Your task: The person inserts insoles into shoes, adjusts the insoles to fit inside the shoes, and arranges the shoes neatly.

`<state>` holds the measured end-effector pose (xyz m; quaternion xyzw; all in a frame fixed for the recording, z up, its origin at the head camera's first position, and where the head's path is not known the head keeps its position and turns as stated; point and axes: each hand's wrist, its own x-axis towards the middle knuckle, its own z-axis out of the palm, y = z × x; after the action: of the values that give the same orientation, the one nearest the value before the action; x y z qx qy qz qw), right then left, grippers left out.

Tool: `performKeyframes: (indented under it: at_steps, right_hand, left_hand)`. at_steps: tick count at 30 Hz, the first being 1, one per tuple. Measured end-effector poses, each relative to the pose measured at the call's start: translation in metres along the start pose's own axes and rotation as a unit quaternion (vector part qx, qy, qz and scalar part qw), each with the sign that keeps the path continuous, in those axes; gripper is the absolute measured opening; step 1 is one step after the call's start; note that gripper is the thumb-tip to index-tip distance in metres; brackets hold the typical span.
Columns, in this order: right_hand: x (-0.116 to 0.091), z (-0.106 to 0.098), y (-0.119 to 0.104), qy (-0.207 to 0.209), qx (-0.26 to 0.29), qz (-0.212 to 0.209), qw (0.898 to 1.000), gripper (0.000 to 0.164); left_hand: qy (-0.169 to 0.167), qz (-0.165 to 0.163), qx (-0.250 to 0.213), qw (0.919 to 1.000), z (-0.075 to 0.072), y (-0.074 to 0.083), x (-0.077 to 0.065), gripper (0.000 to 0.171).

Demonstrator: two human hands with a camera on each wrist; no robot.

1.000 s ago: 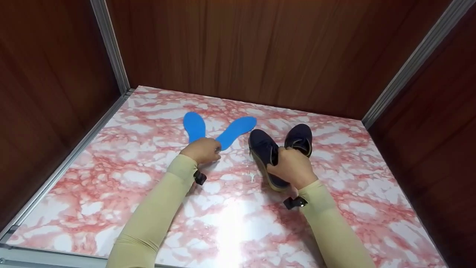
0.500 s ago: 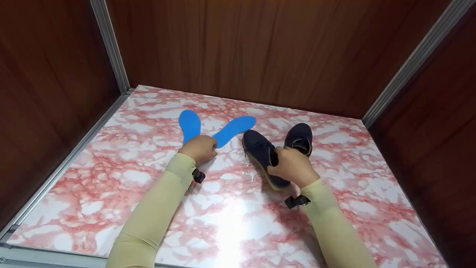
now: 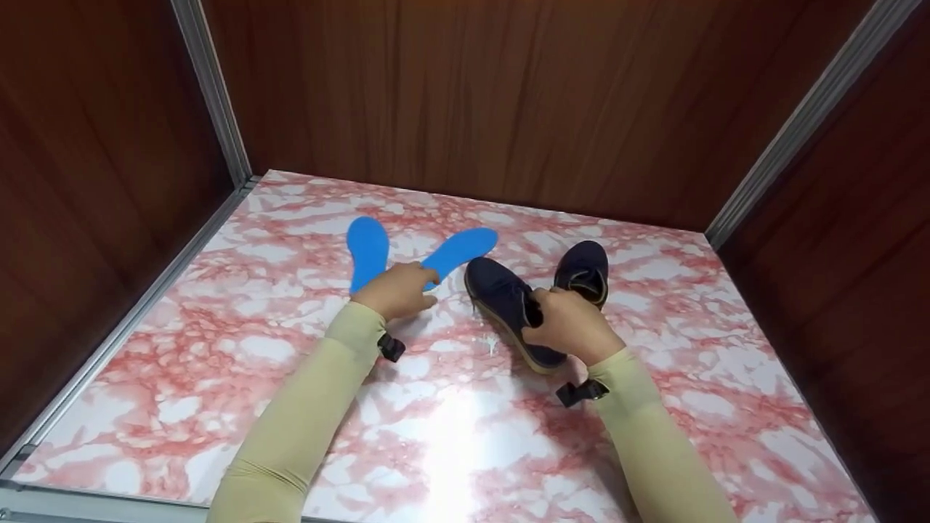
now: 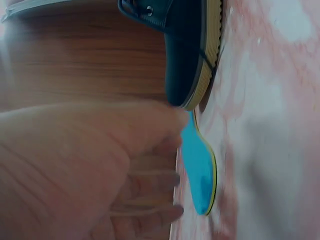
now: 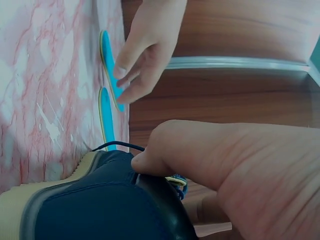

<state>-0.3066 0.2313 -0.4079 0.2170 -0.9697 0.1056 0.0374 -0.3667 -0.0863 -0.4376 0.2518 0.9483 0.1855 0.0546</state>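
Observation:
In the head view, a blue insole (image 3: 368, 250) points away from me, its near end hidden by my left hand (image 3: 398, 292). A second blue insole (image 3: 459, 253) slants to the right. My left hand hovers over their near ends, thumb and fingers apart and loosely bent, holding nothing. My right hand (image 3: 574, 325) grips a dark navy lace-up shoe (image 3: 501, 290) with a tan sole at its collar, thumb on the outside of the heel. That shoe's toe lies close to the slanted insole. Its mate, another navy shoe (image 3: 583, 265), stands behind the right hand, partly hidden.
Everything lies on a red-and-white marbled tabletop (image 3: 218, 378). Brown wood-grain panels (image 3: 465, 102) close off the back and both sides, with metal rails (image 3: 218, 94) at the corners. A bright glare marks the near middle of the table.
The gripped shoe's toe has swung left, towards the slanted insole. The left insole has shifted slightly left. My left hand moved left, then back right, its fingers now more spread.

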Motion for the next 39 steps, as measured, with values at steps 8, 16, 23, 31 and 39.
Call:
performKeyframes:
  at_steps: [8, 16, 23, 31, 39]
  right_hand:
    - [0.001, 0.0, 0.004, -0.029, 0.015, 0.004, 0.999, 0.062]
    - [-0.001, -0.001, 0.002, -0.04, 0.018, -0.033, 0.998, 0.066]
    - [0.0, -0.001, 0.002, -0.057, 0.019, -0.085, 0.995, 0.065]
    - [0.001, -0.002, 0.001, -0.057, 0.01, -0.126, 0.99, 0.065]
    - [0.002, -0.002, 0.003, -0.067, 0.037, -0.102, 0.992, 0.072]
  left_hand:
    - [0.005, 0.058, -0.009, 0.9983, 0.01, 0.012, 0.008, 0.046]
    - [0.023, 0.06, 0.001, 0.9979, 0.018, 0.017, 0.011, 0.058]
    - [0.031, 0.067, 0.001, 0.9973, 0.02, 0.021, 0.009, 0.074]
    - [0.001, 0.091, 0.004, 0.9959, 0.026, 0.024, 0.014, 0.084]
    - [0.008, 0.083, 0.024, 0.9963, 0.028, 0.026, 0.015, 0.085]
